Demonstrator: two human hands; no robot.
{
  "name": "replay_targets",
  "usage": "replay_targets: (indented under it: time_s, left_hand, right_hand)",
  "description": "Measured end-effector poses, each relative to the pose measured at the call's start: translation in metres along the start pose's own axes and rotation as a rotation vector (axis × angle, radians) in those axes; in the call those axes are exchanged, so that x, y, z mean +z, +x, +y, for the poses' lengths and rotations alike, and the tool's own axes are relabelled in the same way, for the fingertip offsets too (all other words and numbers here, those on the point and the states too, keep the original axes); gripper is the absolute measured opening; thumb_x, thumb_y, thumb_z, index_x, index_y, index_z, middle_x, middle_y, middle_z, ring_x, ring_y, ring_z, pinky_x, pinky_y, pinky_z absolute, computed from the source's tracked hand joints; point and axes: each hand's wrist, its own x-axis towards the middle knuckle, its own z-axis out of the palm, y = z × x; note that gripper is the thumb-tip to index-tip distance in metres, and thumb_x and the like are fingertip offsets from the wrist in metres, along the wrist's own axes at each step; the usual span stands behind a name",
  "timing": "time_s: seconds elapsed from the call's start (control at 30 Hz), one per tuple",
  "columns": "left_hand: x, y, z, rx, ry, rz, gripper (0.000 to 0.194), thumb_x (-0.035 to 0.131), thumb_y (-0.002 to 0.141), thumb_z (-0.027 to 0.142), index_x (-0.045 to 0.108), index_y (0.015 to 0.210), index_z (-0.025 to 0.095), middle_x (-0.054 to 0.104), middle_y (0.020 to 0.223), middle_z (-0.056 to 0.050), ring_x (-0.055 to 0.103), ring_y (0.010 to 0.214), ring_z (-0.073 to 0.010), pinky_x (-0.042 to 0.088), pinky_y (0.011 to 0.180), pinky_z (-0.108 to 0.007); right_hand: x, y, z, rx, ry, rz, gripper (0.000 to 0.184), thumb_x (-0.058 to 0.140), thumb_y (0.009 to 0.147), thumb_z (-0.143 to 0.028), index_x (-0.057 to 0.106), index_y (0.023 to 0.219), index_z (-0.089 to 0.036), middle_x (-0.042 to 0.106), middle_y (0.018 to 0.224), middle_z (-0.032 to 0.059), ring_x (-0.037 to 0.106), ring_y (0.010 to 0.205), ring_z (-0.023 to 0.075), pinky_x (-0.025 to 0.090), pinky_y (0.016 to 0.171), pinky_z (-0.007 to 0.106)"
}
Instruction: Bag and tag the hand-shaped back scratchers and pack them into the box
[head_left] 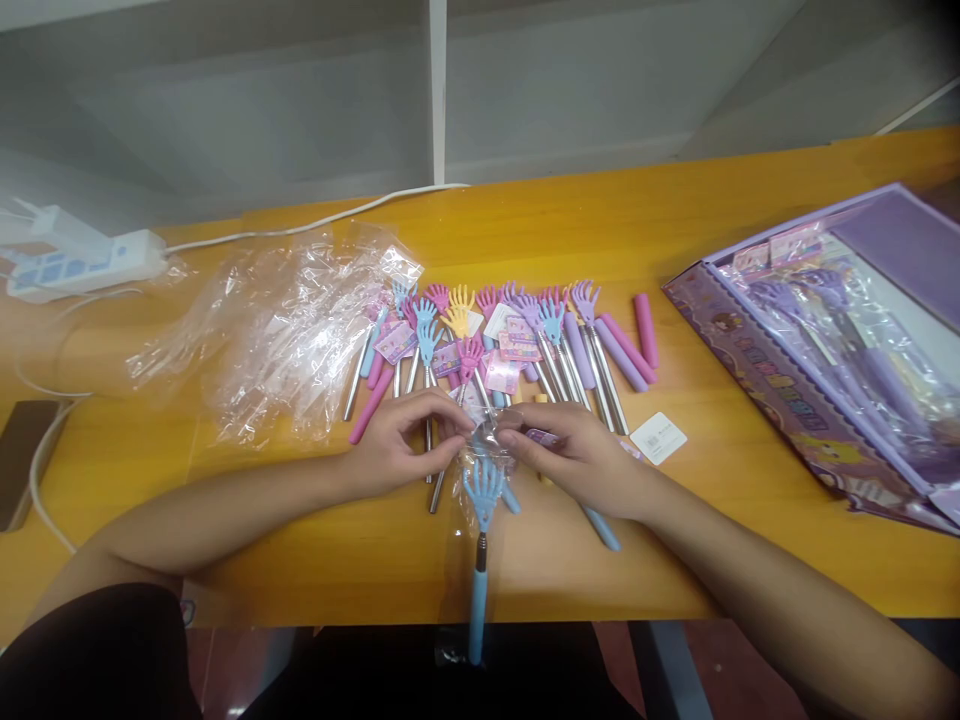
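Note:
My left hand [409,437] and my right hand [566,450] pinch the top end of a clear plastic bag [461,540] between thumbs and fingers. Inside the bag lies a light blue back scratcher [480,590] with a hand-shaped head, its handle pointing down past the table's front edge. Just beyond my hands is a pile of back scratchers [551,325] in blue, pink, purple and yellow, with metal rods and small printed tags [517,345] among them. A white label card [658,438] lies to the right of my right hand.
Several clear plastic bags [300,330] are heaped at the left. A purple display box [787,400] on the right holds bagged back scratchers. Far left are a white power strip [90,265], cables and a dark brown flat object [26,460]. A grey partition rises behind the table.

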Motion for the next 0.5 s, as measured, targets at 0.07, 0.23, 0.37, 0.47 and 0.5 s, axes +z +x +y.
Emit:
replay_targets:
  time_s: [0.07,0.23,0.37,0.47,0.5]
  left_hand:
    - [-0.0011,0.0,0.0007,-0.012,0.003,0.003,0.016,0.074,0.098,0.016,0.076,0.113,0.02,0.075,0.1,-0.007,0.07,0.091,-0.016,0.058,0.082,-0.031]
    - [-0.0029,-0.0002,0.0015,-0.049,0.036,0.023,0.011,0.074,0.1,0.019,0.079,0.109,0.021,0.079,0.102,-0.006,0.073,0.094,-0.0155,0.059,0.087,-0.03]
    - [-0.0023,0.0005,0.0009,-0.048,0.055,0.025,0.01,0.074,0.101,0.017,0.078,0.109,0.021,0.079,0.1,-0.004,0.073,0.093,-0.0144,0.058,0.086,-0.028]
    - [-0.0022,0.002,0.0016,0.021,0.115,0.022,0.01,0.073,0.101,0.017,0.076,0.109,0.022,0.075,0.103,-0.004,0.071,0.097,-0.0154,0.057,0.089,-0.031]
    - [-0.0024,0.0025,0.0019,0.047,0.149,0.025,0.009,0.073,0.101,0.018,0.076,0.108,0.022,0.073,0.105,-0.004,0.069,0.1,-0.0163,0.056,0.092,-0.032]
  right_hand:
    - [0.0001,0.0004,-0.0005,-0.001,-0.001,0.001,0.032,0.056,0.11,-0.043,0.073,0.095,-0.021,0.073,0.082,0.0008,0.064,0.074,0.0135,0.048,0.068,0.028]
    - [-0.0001,0.0006,-0.001,-0.009,-0.026,-0.004,0.032,0.055,0.11,-0.041,0.072,0.094,-0.02,0.07,0.08,-0.0003,0.062,0.072,0.0121,0.045,0.067,0.027]
    - [-0.0004,0.0005,-0.002,-0.017,-0.035,0.0,0.035,0.054,0.11,-0.042,0.069,0.089,-0.019,0.067,0.077,-0.0011,0.058,0.069,0.0111,0.043,0.065,0.026]
    - [0.0003,0.0005,-0.002,-0.016,-0.047,-0.003,0.035,0.054,0.11,-0.041,0.069,0.088,-0.019,0.066,0.076,-0.0013,0.058,0.069,0.0109,0.042,0.065,0.026]
    - [0.0007,0.0005,-0.0016,-0.017,-0.056,-0.004,0.034,0.054,0.11,-0.04,0.069,0.087,-0.019,0.066,0.075,-0.0014,0.058,0.068,0.0108,0.042,0.065,0.026]
